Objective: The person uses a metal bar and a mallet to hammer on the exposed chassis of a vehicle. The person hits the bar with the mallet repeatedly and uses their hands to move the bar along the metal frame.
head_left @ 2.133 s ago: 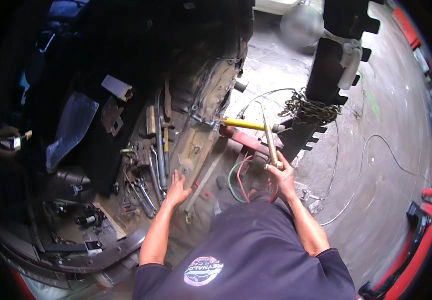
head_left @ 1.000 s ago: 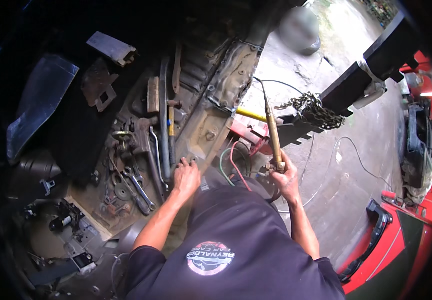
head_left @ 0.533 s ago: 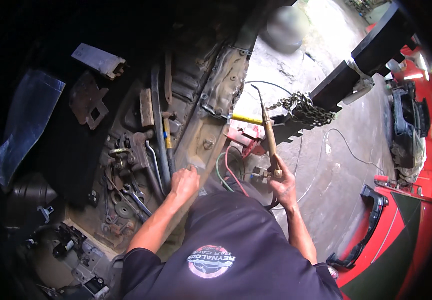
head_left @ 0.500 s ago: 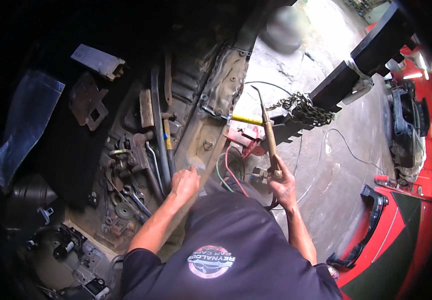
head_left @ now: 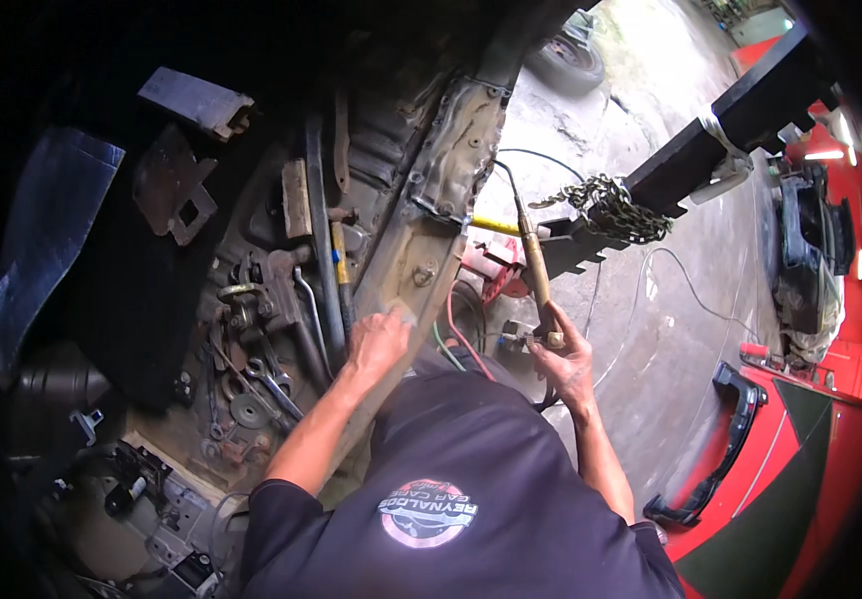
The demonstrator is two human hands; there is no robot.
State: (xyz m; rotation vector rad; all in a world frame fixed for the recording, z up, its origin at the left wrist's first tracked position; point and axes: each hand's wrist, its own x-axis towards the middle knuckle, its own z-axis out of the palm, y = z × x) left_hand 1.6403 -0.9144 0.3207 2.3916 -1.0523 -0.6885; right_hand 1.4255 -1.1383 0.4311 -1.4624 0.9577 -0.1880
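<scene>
My right hand (head_left: 569,361) is closed around the valve end of a gas torch (head_left: 534,262) with a long brass handle and a dark, bent tip. The tip points away from me and to the left, near the edge of the beige car body sill (head_left: 413,262). No flame shows. On the sill's near part lies my left hand (head_left: 379,341), fingers curled in; anything inside them is hidden. A red hose (head_left: 458,324) and a green hose (head_left: 441,341) run down between my hands.
Left of the sill lie a hammer (head_left: 339,260), a long bar (head_left: 317,240), wrenches (head_left: 273,377) and metal pieces. A black toothed beam (head_left: 685,165) with a chain (head_left: 615,215) extends at the right. Red car panels (head_left: 750,479) stand far right; a wheel (head_left: 569,68) lies ahead.
My left hand has slid a little forward and right along the sill. The torch tip has swung slightly left, closer to the sill's edge, in my right hand.
</scene>
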